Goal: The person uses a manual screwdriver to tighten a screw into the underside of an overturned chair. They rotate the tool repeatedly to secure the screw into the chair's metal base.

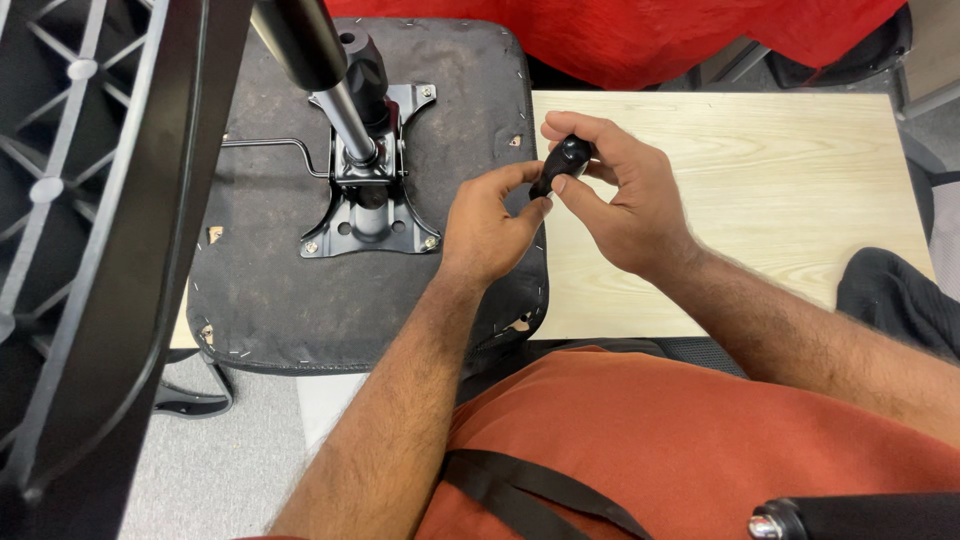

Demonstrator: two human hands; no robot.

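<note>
The right hand [625, 205] has its fingers clamped on a small black knob [562, 166], perhaps plastic, while the left hand [490, 225] pinches its lower end with thumb and forefinger together. Just left of the fingers lies an upturned chair seat [270, 290] with its metal plate [370, 215]; beneath them, the pale wooden bench [760, 180]

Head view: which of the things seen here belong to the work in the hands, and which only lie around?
In use:
- small black part, held by left hand and right hand
- upturned chair seat with metal mounting plate and gas cylinder

Lying about:
- light wooden board
- red cloth
- black mesh chair back
</note>
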